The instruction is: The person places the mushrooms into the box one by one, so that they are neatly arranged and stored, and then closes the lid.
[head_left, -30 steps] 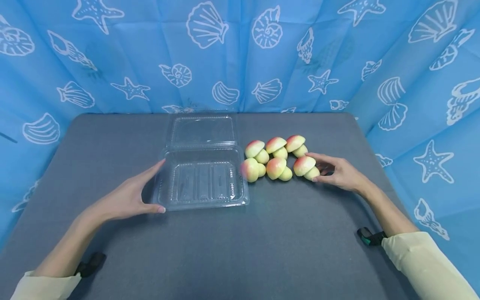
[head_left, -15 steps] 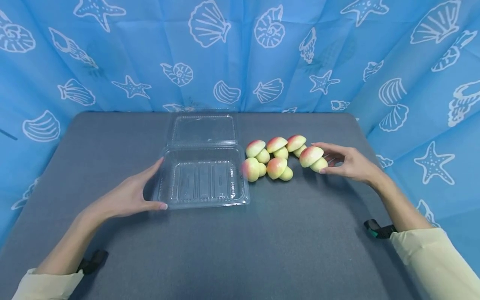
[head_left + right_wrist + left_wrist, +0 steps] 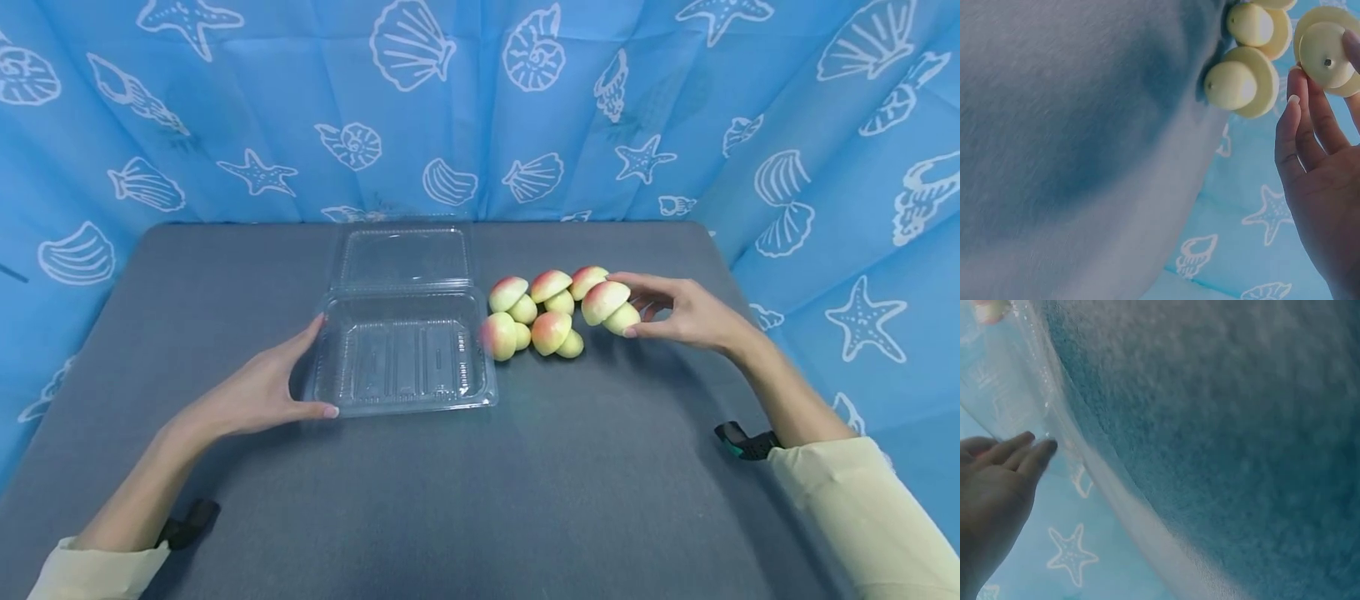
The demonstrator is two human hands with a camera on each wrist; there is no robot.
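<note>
In the head view my right hand (image 3: pixel 686 317) pinches a mushroom-shaped piece (image 3: pixel 606 303) with a red-and-yellow cap and pale yellow stem. It is raised off the table, partly in front of another mushroom (image 3: pixel 588 280). The right wrist view shows the underside of the held mushroom (image 3: pixel 1321 56), with a small dark spot on its stem end. A clear plastic clamshell container (image 3: pixel 405 362) lies with its lid folded back. At its left side, my left hand (image 3: pixel 251 396) spreads thumb and straight fingers along the edge. Those fingers touch the container (image 3: pixel 1016 400) in the left wrist view.
Several more mushrooms, such as the front one (image 3: pixel 553 333), sit in two close rows just right of the container. One at the left touches or overlaps its rim. The grey table (image 3: pixel 465 508) ends at a blue shell-print curtain (image 3: pixel 480 108) behind.
My right hand has lifted the mushroom from the right end of the front row, first rightward, then back left and slightly farther from me. My left hand has barely moved beside the container.
</note>
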